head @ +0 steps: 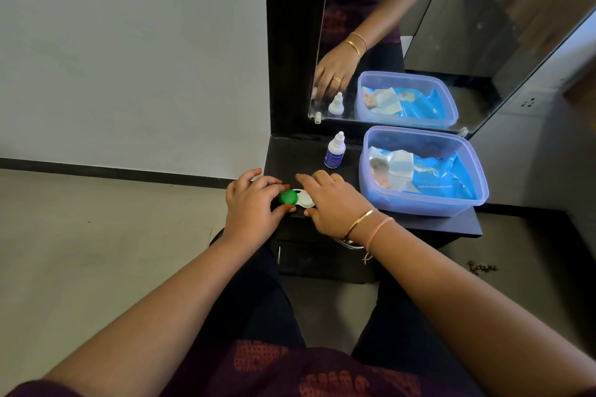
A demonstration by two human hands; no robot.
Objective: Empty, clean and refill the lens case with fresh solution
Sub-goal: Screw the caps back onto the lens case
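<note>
A lens case lies on the dark shelf [429,226] near its front left corner, with a green cap [288,197] on its left well and a white cap [306,199] on its right. My left hand [251,203] curls around the green cap, thumb and fingers touching it. My right hand [335,203] rests over the case's right end, fingers touching the white cap. A small white solution bottle [335,151] with a blue label stands upright behind the case, capped.
A translucent purple plastic tub [477,171] holding a blue wipes pack and folded tissue sits at the shelf's right. A mirror [483,42] leans behind it. Pale wall and floor lie to the left; my knees are below the shelf.
</note>
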